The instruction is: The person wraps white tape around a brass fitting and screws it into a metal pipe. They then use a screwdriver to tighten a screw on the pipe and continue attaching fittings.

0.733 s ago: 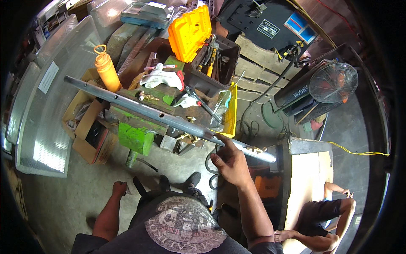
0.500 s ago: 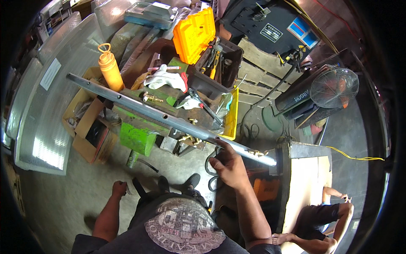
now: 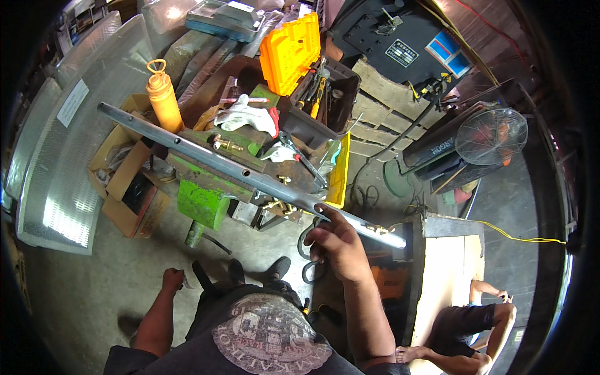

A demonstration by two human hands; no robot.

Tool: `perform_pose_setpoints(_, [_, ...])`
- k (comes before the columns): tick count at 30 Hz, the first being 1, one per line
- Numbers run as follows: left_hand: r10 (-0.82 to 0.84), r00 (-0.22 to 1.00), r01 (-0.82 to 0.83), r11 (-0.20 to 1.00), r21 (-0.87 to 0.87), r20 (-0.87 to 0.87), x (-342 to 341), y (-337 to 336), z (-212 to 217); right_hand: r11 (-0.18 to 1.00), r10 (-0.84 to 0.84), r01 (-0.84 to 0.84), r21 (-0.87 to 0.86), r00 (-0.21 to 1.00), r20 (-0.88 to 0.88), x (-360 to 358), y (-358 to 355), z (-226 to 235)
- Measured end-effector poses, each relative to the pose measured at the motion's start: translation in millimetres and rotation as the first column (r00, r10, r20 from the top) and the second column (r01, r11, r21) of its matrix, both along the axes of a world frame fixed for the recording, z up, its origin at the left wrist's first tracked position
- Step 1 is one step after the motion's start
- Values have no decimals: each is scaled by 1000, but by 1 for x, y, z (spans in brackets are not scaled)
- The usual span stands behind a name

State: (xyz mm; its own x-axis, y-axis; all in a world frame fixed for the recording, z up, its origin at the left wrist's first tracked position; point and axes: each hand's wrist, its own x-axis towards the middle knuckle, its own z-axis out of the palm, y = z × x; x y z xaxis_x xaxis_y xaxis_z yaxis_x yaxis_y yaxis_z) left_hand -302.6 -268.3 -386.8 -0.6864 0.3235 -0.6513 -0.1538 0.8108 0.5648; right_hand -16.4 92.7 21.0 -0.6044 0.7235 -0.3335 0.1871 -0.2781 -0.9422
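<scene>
A long grey metal tube (image 3: 215,164) with holes along its side lies slantwise across a green vise (image 3: 203,203). My right hand (image 3: 340,247) reaches up to the tube's right part; its index finger touches the tube by a hole, while the thumb and other fingers are loosely bent with nothing seen in them. Down at my left side, my left hand (image 3: 174,279) is closed, and a small pale piece I cannot make out pokes from it. Brass fittings (image 3: 226,144) lie behind the tube, with several more on the bench around it and by its right end.
Around the vise are white gloves (image 3: 240,117), pliers (image 3: 306,164), an orange bottle (image 3: 164,103), a dark toolbox (image 3: 347,94) with an orange lid, and a cardboard box (image 3: 134,194). A fan (image 3: 492,136) stands at right. Another person (image 3: 469,325) sits at lower right.
My right index finger stays at the tube by the hole while the thumb and other fingers shift and bend. The view has moved slightly; my left hand stays low and closed.
</scene>
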Motion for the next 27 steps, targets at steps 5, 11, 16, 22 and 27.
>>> perform_pose_setpoints(5, [-7,1000,6,999,32,22,-1,3,-2,999,-21,20,38,1000,2,5,10,3])
perform_pose_setpoints(11, [-21,999,21,1000,13,-30,-4,4,-6,664,-46,-547,509,650,758,3,11,16])
perform_pose_setpoints(16, [-10,998,11,1000,24,-60,-3,-3,-4,421,-97,-667,615,641,762,11,16,-9])
perform_pose_setpoints(22, [1,1000,-1,1000,5,-17,4,-9,2,296,-153,-704,645,632,760,12,16,-25])
perform_pose_setpoints(27, [26,1000,-26,1000,9,9,3,-11,1,314,-190,-732,605,575,795,11,11,-16])
